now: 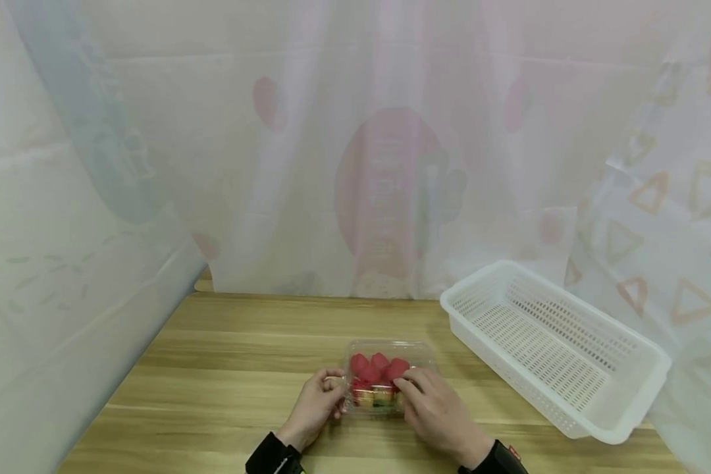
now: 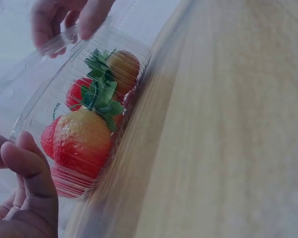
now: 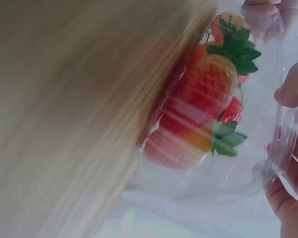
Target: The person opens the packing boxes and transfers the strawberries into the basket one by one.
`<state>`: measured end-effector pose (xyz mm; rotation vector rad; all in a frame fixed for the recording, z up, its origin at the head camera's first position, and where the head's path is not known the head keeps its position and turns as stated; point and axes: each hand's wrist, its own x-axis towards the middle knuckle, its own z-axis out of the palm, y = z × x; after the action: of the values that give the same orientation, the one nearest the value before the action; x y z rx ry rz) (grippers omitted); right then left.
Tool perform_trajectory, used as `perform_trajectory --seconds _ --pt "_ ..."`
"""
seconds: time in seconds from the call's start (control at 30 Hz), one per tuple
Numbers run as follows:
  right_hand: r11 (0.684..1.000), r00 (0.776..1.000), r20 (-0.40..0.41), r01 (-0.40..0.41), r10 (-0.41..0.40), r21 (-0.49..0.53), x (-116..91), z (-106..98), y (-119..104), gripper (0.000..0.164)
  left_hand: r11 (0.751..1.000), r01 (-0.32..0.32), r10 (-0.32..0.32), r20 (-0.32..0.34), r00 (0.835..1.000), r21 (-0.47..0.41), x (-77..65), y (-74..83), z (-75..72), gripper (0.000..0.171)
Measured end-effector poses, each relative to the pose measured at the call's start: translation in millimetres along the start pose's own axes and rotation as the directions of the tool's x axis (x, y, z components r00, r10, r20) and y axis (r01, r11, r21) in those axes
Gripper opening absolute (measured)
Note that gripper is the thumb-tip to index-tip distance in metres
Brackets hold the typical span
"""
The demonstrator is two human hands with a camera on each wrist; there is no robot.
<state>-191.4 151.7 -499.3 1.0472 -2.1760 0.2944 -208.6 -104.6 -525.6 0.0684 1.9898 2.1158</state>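
A clear plastic clamshell box sits on the wooden table, holding several red strawberries. Some of the fruit shows pale yellow shoulders and green leaves in both wrist views. At the box's left side, my left hand pinches the rim near a front corner with thumb and curled fingers. My right hand grips the front rim toward the right corner. Its thumb lies on one side of the clear edge and its fingers on the other in the right wrist view.
A white perforated plastic basket stands to the right of the box, slanting toward the table's right edge. Pale printed sheets hang behind the wooden table and along both sides.
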Motion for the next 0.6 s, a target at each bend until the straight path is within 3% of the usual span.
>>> perform_trajectory --seconds 0.6 --pt "0.999 0.999 -0.019 0.028 -0.027 0.035 0.1 -5.1 6.0 0.035 1.000 0.001 0.000 0.012 1.000 -0.022 -2.1 0.9 0.9 0.039"
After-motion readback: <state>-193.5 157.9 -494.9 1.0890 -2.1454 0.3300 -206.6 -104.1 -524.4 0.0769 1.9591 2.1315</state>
